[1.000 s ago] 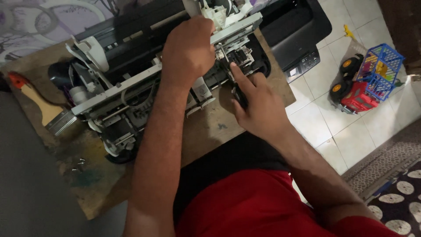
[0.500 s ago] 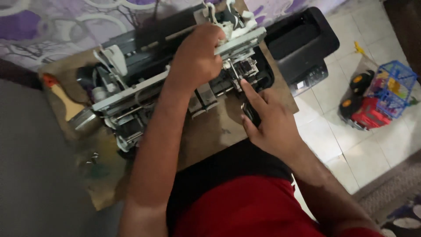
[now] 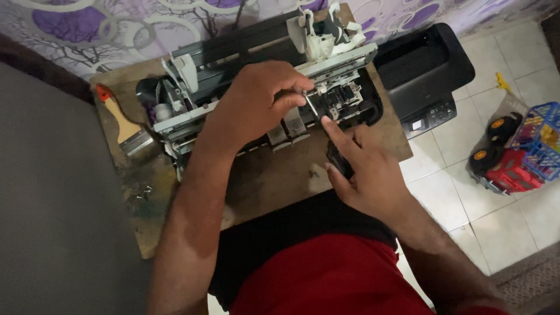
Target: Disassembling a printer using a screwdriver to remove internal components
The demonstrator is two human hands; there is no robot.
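A stripped printer mechanism (image 3: pixel 192 111) of grey metal rails and white plastic parts lies on a wooden board (image 3: pixel 274 175). My left hand (image 3: pixel 254 105) rests over its middle, shut on a thin screwdriver (image 3: pixel 311 107) whose metal shaft slants down toward the black carriage (image 3: pixel 344 96). My right hand (image 3: pixel 367 175) is just below it, holding a small black part (image 3: pixel 337 160) in the palm. Its index finger stretches up to the screwdriver's tip.
A black printer (image 3: pixel 423 70) stands on the tiled floor at the board's right end. A brush with an orange handle (image 3: pixel 125 125) and loose screws (image 3: pixel 143 192) lie on the board's left. A red toy truck (image 3: pixel 507 157) and blue basket (image 3: pixel 542 140) sit far right.
My left hand has come down from the mechanism's top rail to its middle, and the screwdriver shaft now shows. My right hand stays by the carriage. The view shifted left.
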